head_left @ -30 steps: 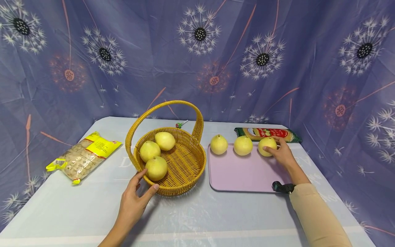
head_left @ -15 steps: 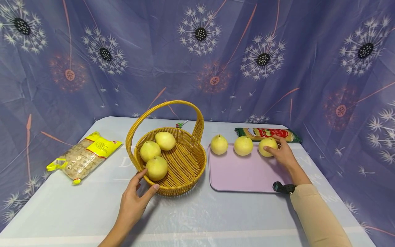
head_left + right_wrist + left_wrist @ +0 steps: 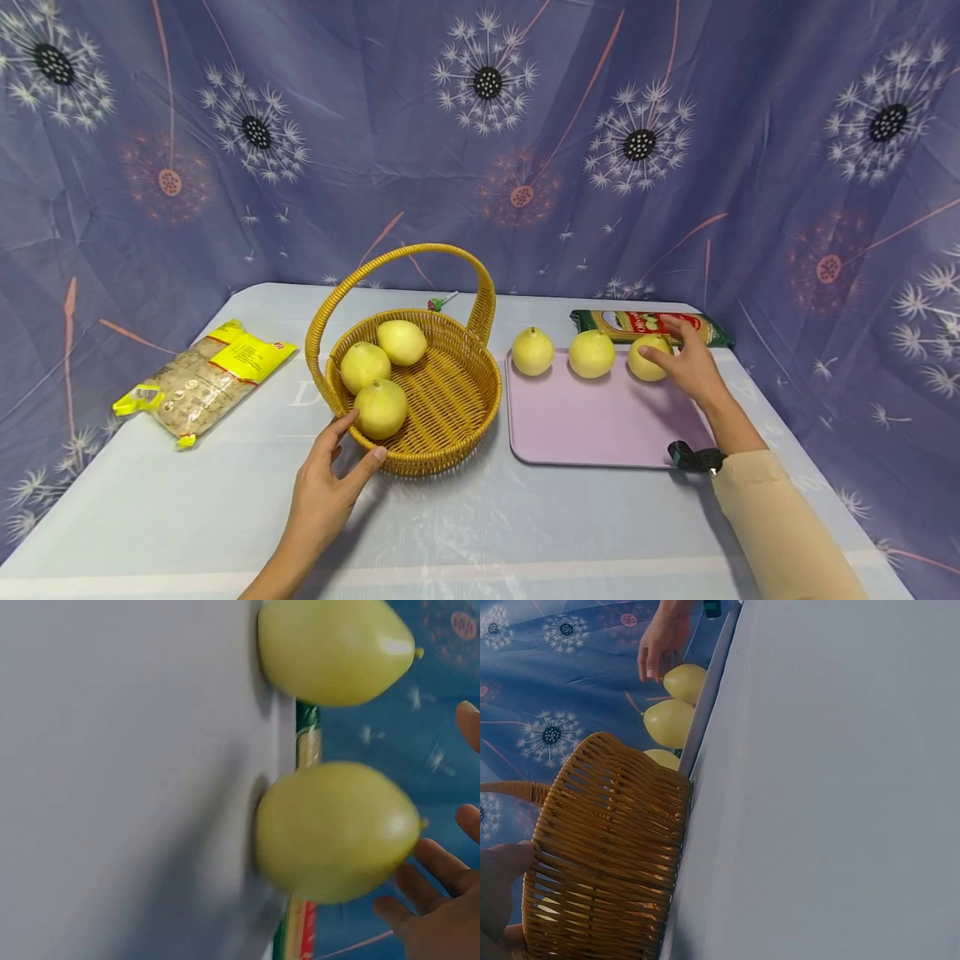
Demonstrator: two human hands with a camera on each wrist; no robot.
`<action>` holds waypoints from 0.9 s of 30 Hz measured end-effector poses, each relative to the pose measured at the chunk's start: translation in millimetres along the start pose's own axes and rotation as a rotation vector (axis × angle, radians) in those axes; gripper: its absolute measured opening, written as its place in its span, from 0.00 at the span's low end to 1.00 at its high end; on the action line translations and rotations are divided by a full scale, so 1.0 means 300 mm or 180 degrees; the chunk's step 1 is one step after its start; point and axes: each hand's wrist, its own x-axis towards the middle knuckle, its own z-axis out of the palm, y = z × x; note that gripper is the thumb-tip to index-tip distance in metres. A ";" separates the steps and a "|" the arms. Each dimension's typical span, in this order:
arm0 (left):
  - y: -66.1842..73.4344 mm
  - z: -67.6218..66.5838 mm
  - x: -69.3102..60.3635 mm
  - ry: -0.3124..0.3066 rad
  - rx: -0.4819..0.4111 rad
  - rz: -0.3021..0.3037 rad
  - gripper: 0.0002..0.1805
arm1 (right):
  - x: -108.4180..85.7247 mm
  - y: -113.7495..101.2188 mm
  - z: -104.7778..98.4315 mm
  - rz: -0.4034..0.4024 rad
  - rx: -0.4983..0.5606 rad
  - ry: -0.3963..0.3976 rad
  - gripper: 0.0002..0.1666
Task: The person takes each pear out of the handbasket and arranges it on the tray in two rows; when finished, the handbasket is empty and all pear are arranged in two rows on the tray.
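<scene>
A yellow wicker basket (image 3: 431, 460) with a tall handle holds three pale yellow-green fruits (image 3: 381, 409) on its left side. My left hand (image 3: 322, 487) touches the near left rim with thumb and fingers spread apart; the left wrist view shows the basket (image 3: 611, 847) between camera and fruit. Three similar fruits stand in a row along the back of a pink tray (image 3: 592, 429). Beside the rightmost fruit (image 3: 647, 360), my right hand (image 3: 693, 367) hovers with parted fingers and holds nothing. In the right wrist view, the fingers (image 3: 442, 870) are spread near that fruit's stem (image 3: 337, 831).
Behind the tray lies a green and red packet (image 3: 678, 327). A yellow-labelled bag (image 3: 217, 379) is at the far left, and a lollipop (image 3: 439, 302) lies behind the basket. A patterned curtain (image 3: 375, 125) surrounds the white table (image 3: 450, 533) at the back and sides.
The right hand has let go of the rightmost fruit, its fingers spreading and lifting slightly away to the right. The fruit remains on the tray. My left hand shows no movement.
</scene>
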 end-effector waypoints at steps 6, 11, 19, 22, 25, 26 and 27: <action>0.001 -0.001 0.000 -0.0009 -0.0011 0.0000 0.36 | -0.019 -0.090 0.012 -0.0233 -0.0008 -0.0016 0.48; 0.002 -0.001 0.000 -0.0011 -0.0010 0.0002 0.37 | -0.040 -0.170 0.037 -0.0377 0.0071 -0.0092 0.47; 0.003 -0.002 0.000 -0.0007 -0.0009 0.0004 0.36 | -0.075 -0.281 0.105 -0.0712 0.0075 -0.0224 0.43; 0.004 -0.002 -0.001 0.0005 -0.0001 0.0011 0.36 | -0.092 -0.320 0.133 -0.0866 0.0140 -0.0281 0.41; 0.004 -0.001 0.000 0.0017 0.0007 0.0019 0.36 | -0.109 -0.358 0.160 -0.1032 0.0189 -0.0328 0.40; 0.004 -0.001 0.000 0.0018 0.0009 0.0019 0.36 | -0.114 -0.370 0.169 -0.1088 0.0211 -0.0353 0.40; 0.004 -0.001 -0.001 0.0016 0.0011 0.0020 0.36 | -0.119 -0.382 0.179 -0.1139 0.0212 -0.0369 0.40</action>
